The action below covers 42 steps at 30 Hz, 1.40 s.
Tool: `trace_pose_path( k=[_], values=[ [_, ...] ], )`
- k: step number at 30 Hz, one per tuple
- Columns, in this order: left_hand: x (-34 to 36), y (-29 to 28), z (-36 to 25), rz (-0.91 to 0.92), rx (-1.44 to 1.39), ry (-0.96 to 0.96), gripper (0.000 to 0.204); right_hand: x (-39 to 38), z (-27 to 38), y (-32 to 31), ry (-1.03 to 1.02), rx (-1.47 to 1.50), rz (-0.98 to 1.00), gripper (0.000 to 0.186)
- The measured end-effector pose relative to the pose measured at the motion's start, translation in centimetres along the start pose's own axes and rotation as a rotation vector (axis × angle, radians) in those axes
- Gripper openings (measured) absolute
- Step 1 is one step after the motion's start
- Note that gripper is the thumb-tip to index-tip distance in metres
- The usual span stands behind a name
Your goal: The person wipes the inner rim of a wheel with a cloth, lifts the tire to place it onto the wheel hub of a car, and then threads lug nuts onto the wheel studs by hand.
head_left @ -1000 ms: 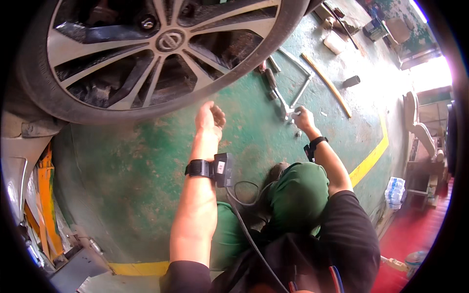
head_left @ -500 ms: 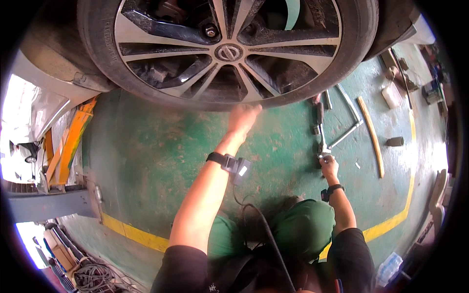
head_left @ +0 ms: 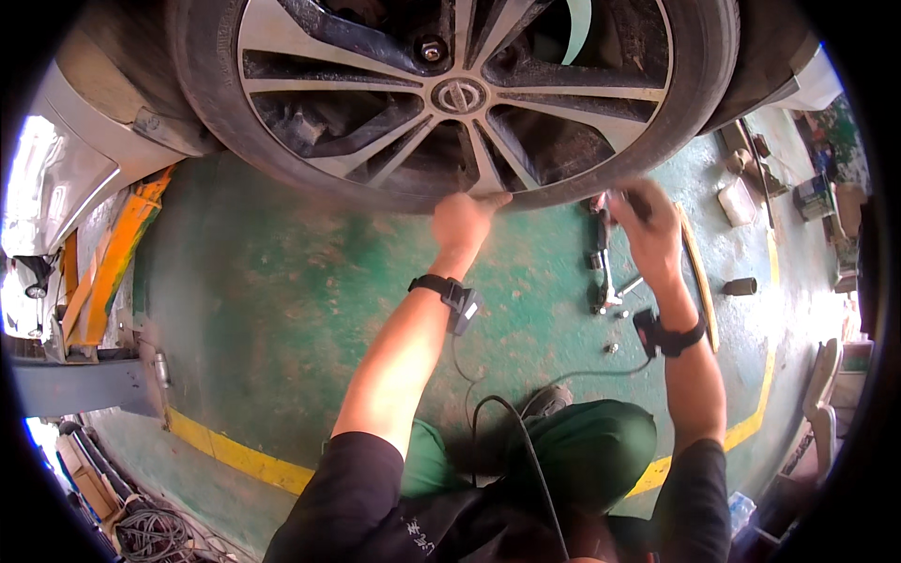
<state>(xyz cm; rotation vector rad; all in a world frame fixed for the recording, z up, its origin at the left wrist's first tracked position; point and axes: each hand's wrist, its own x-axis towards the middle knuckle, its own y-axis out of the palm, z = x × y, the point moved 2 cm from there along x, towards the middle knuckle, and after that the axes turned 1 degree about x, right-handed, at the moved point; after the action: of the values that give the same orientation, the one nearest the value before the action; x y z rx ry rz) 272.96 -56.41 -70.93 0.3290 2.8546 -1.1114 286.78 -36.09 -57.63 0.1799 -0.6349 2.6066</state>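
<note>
My left hand (head_left: 462, 225) is at the bottom edge of the raised tyre (head_left: 214, 80), fingers curled on it, under the alloy wheel's spokes (head_left: 483, 159). A nut (head_left: 431, 51) shows in one wheel recess. My right hand (head_left: 649, 225) is lifted near the tyre's lower right, blurred, fingers closed around something dark that I cannot make out. Below it on the green floor lie a long ratchet tool (head_left: 604, 267), a metal bar (head_left: 631, 284) and a small metal piece (head_left: 612, 348).
A yellow strip (head_left: 701, 281), dark cylinder (head_left: 740, 286) and pale container (head_left: 737, 202) lie on the right. An orange lift part (head_left: 127, 272) stands beside the silver car body (head_left: 75, 178). Coiled hoses (head_left: 155, 535) are at lower left. A cable (head_left: 507, 413) runs over my legs.
My left hand has risen to the tyre's bottom edge. My right hand has moved from the tools on the floor up toward the tyre with something in it. The view has shifted.
</note>
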Motion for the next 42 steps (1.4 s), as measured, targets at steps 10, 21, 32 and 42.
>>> trace_pose_path(
  k=[10, 21, 32, 42],
  values=[
    [2.0, 0.8, -0.3, 0.036, 0.016, -0.094, 0.071, 8.8, 10.3, 9.0, -0.524, -0.220, -0.382, 0.024],
    [2.7, -0.2, -1.1, 0.168, 0.009, -0.117, 0.048, 8.5, 9.7, 12.0, -0.601, -0.421, -0.533, 0.018],
    [2.6, 0.2, -1.0, 0.161, 0.030, -0.106, 0.058, 9.2, 9.5, 11.7, -0.622, -0.430, -0.508, 0.016],
    [3.2, 1.5, 0.4, 0.070, 0.047, -0.081, 0.066, 9.4, 9.8, 11.0, -0.635, -0.459, -0.377, 0.018]
  ],
)
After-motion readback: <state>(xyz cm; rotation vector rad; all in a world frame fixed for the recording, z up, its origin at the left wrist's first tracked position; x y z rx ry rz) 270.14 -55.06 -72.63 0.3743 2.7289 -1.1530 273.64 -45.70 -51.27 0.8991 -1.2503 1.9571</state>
